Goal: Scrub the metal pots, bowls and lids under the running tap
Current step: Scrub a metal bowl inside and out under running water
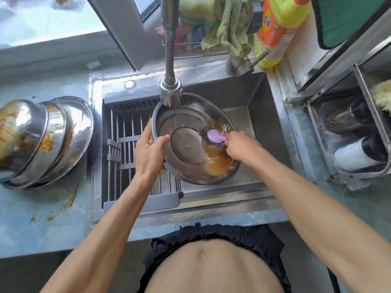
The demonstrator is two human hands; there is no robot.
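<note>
Held tilted over the steel sink (264,106), directly below the flexible metal tap (171,96): a wide round stainless-steel bowl (186,121), with a thin stream of water falling on its inner wall. Gripped at the near-left rim by the left hand (148,153), thumb inside and fingers curled under the edge. Grasped in the right hand (241,145): a dark wire scrubber with a purple plastic handle (214,135), pressed against the inner wall on the right side. Pooled in the low part of the bowl: orange greasy water.

Probably mid-scrub, with much still waiting: a leaning stack of orange-stained metal bowls (42,140) on the table (42,208) at the left, well apart from the sink.

To do this step well: keep the rim grip firm, because wet steel likely slips; turn the bowl little by little so that the scrubber reaches every part of the wall; pour away the orange water before rinsing, otherwise grease may settle again. Near the tap base at the back: a yellow-and-orange detergent bottle (277,28).
</note>
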